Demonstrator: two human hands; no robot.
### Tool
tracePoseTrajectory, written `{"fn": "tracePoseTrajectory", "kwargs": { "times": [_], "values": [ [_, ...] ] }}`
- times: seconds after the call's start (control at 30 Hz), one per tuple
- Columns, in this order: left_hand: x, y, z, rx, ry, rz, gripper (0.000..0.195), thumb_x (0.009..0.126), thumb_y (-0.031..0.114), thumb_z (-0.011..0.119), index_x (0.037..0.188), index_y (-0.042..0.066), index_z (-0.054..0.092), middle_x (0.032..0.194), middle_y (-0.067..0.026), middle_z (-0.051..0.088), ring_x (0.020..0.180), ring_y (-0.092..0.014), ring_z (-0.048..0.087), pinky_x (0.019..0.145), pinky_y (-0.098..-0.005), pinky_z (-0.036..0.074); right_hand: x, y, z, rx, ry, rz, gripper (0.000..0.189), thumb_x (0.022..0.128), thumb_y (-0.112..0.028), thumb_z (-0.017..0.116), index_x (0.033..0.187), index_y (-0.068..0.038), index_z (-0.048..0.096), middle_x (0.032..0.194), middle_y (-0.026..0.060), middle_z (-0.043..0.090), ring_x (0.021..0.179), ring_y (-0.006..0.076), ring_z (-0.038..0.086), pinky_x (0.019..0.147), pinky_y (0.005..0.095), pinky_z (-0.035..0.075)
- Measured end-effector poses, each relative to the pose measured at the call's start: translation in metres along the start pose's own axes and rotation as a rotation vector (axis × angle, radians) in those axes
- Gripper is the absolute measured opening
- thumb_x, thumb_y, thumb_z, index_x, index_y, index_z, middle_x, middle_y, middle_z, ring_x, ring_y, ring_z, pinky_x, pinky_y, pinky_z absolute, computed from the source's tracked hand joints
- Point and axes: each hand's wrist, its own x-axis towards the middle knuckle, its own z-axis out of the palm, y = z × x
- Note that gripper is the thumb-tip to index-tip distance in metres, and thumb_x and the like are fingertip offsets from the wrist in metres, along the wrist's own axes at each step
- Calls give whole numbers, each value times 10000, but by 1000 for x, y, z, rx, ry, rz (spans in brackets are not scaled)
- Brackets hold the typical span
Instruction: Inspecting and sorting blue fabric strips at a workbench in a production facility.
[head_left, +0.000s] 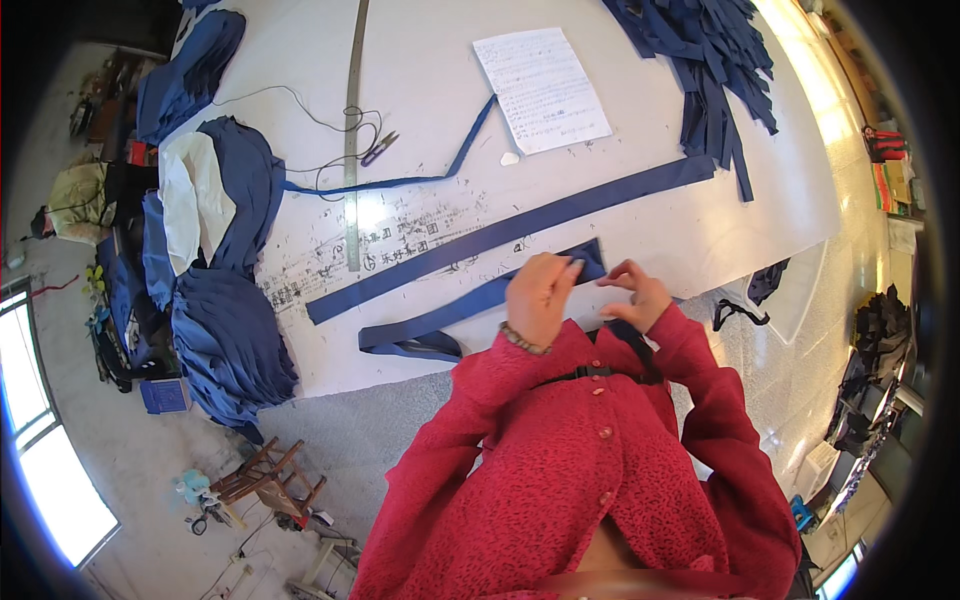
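Note:
My left hand (534, 300), with a beaded bracelet at the wrist, has its fingers closed at the near end of a folded blue fabric strip (450, 311). That strip runs left across the white table and doubles back in a loop; part of it passes behind my left hand. My right hand (636, 296) is just right of the strip's end, thumb and index finger apart, with nothing seen between them. One index fingertip is close to the cloth; whether it touches is unclear. Beyond both hands, a longer blue strip (510, 235) lies flat and slanted.
Pleated blue cloth bundles (232, 337) line the table's left side. Many loose blue strips (712, 67) are heaped at far right. A metal ruler (355, 150), purple thread snips (379, 148), a handwritten sheet (544, 90) and a white chalk piece (509, 158) lie on the white table (427, 60).

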Motion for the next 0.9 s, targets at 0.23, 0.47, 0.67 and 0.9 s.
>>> {"fn": "tracePoseTrajectory", "kwargs": {
  "times": [0.23, 0.47, 0.67, 0.9],
  "values": [
    [19, 28, 30, -156, -84, 230, 432, 745, 237, 709, 1101, 47, 555, 1030, -126, 595, 1005, -291, 552, 931, -379, 386, 14, 3, 42, 648, 359, -234, 294, 847, -55, 598, 1126, 2, 525, 1026, 91, 610, 935, 149, 584, 771, 294, 479],
    [-1, -111, -7, 301, -904, -167, 424, 749, 456, 657, 896, 59, 652, 767, -108, 637, 799, -250, 611, 801, -350, 434, 7, 52, -63, 727, 402, 81, 89, 831, -114, 631, 897, -57, 609, 758, -11, 580, 571, 56, 483, 516, 197, 386],
    [-54, -175, -111, 475, -885, -444, 449, 750, 504, 625, 782, 57, 654, 652, -139, 605, 644, -302, 596, 620, -379, 456, 47, 168, -135, 804, 861, 274, 211, 813, -251, 686, 928, -97, 601, 733, -40, 579, 520, 32, 465, 470, 166, 380],
    [-63, -199, -221, 1091, -725, -491, 411, 748, 489, 626, 819, 84, 649, 765, -117, 642, 748, -305, 615, 683, -394, 466, 95, 300, -152, 703, 873, 458, 383, 815, -319, 675, 1095, -63, 620, 903, 32, 635, 783, 128, 582, 682, 250, 477]
  ]
}}
